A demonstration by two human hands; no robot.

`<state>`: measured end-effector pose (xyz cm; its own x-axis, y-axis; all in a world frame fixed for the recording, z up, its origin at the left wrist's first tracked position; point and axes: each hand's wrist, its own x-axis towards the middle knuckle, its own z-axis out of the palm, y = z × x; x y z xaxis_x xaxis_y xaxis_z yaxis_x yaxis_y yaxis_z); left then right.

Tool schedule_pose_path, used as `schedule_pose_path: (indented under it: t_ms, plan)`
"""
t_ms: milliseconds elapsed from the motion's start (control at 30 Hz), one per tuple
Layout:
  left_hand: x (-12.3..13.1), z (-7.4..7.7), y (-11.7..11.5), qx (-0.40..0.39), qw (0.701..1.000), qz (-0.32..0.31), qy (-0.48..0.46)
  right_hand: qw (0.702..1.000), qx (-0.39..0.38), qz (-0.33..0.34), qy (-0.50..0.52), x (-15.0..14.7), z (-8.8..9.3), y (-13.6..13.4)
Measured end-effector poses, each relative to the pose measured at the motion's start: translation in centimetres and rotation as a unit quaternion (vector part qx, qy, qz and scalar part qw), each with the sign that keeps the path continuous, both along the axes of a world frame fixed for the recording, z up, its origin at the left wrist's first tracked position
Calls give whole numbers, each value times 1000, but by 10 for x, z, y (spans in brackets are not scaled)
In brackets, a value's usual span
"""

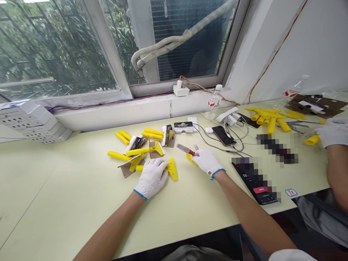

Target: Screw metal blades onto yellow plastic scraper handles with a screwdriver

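Observation:
My left hand [153,176], in a white knitted glove with a blue cuff, is closed over the handle of a yellow scraper [172,170] on the table. The scraper's wide head sticks out to the right of my fingers. My right hand [207,161], gloved the same way, grips a screwdriver [186,149] whose clear and red handle points away to the left. A small yellow piece [190,158] shows at its fingertips, and a small metal strip [196,147] just beyond; whether they are held I cannot tell. Another yellow scraper [147,149] lies behind my left hand.
Yellow handles [122,137] and packaged blades [167,134] lie behind my hands. A black phone [223,135] with cables and a plastic bottle [214,102] stand farther back. Another phone [254,181] is right of my arm. At right, a co-worker's gloved hand [334,134] is beside yellow handles.

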<state>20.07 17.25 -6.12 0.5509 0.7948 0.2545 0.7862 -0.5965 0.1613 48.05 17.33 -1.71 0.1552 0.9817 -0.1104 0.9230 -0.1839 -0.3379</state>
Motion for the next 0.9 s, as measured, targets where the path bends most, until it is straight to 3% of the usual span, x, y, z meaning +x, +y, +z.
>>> schedule_pose_path:
  t_ms: [200,400,700,833,900]
  plan:
    - [1,0,-1,-7,999,-41,-16,998,-17,51,31,-26,-11,-9]
    - [-1,-3,0,9,998,-58,6,994,-6,91,67,-29,-7,-8]
    - [3,-8,-4,-6,1000,4,-11,970,41,167,170,-30,1,-18]
    - [3,-4,-7,-17,999,3,-30,956,54,202,205,-27,-8,-24]
    - [3,-1,-9,-19,999,-12,-34,951,77,184,237,-26,-17,-23]
